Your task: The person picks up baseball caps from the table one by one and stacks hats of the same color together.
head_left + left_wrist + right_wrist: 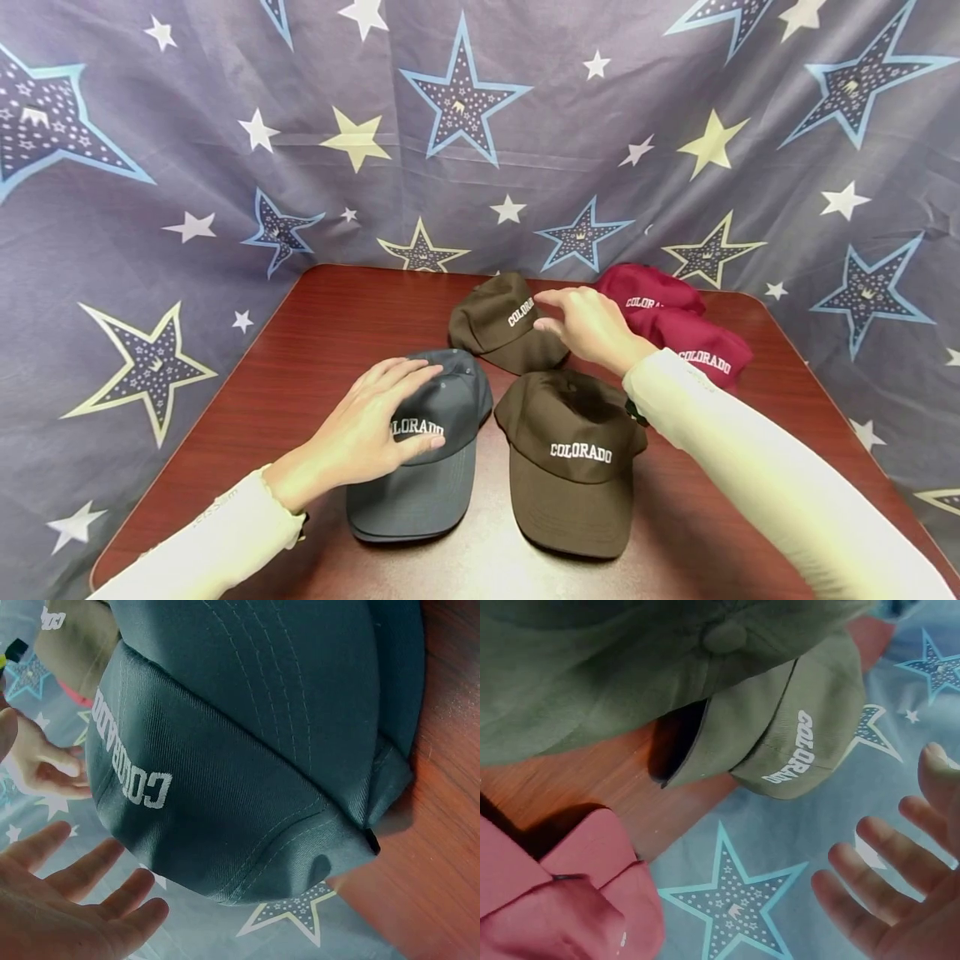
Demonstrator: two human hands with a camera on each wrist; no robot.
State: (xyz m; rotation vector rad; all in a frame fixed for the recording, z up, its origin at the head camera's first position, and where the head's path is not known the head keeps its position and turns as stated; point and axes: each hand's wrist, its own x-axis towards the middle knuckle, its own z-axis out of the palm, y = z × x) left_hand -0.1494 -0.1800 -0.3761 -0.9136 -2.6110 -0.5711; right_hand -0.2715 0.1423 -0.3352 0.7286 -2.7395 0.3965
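Note:
A dark blue-grey cap (pixel 416 496) lettered COLORADO lies at the front left, its brim toward me. My left hand (pixel 366 429) hovers over its crown, fingers extended; the left wrist view shows the fingertips (pixel 105 859) spread beside the cap. To its right is a brown cap (pixel 573 512), also brim forward. Behind them, a second brown cap (pixel 483 312) sits turned at an angle. Near its front and brim is my right hand (pixel 592 327), with fingers straight and nothing in them. Part of that cap's lettering is hidden by the hand.
Two maroon caps (pixel 708 340) sit close together at the back right, partly covered by my right hand and sleeve. The reddish wooden table (pixel 277 367) ends at a star-patterned cloth (pixel 420 183) hanging behind and along both sides.

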